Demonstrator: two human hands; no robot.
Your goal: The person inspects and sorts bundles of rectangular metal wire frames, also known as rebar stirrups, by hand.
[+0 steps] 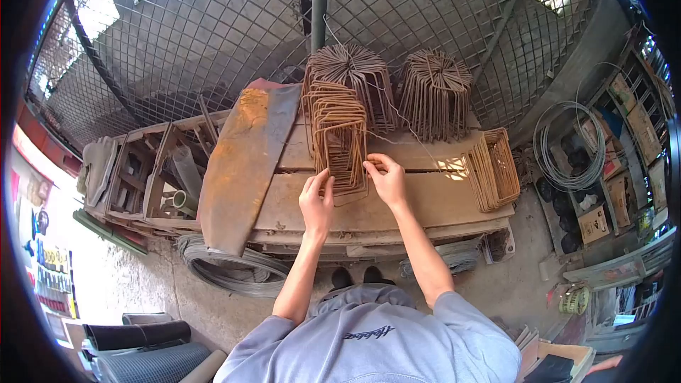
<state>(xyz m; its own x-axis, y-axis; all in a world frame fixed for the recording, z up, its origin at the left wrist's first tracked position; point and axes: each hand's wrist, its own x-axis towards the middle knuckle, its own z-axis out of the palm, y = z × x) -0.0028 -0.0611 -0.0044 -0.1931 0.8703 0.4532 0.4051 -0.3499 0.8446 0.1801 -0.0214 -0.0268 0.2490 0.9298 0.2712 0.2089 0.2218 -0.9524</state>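
Note:
A stack of rusty rectangular wire frames [339, 124] lies in the middle of the wooden bench [418, 202]. At the left side of its near end is my left hand [317, 202], its fingers closed together at the metal. My right hand [386, 179] is at the right side of the same stack, thumb and fingertips pinched at the edge. A thin wire frame shows between the two hands. Behind the stack stand two larger bundles of bent rods, one at the centre [347, 64] and one to the right [436, 85].
Another stack of rusty frames [491, 170] rests at the bench's right end. A stained sheet [245, 163] drapes over the left part. Wire coils [230, 266] lie below, and one coil [569, 145] hangs at right. Mesh fencing [213, 42] rises behind.

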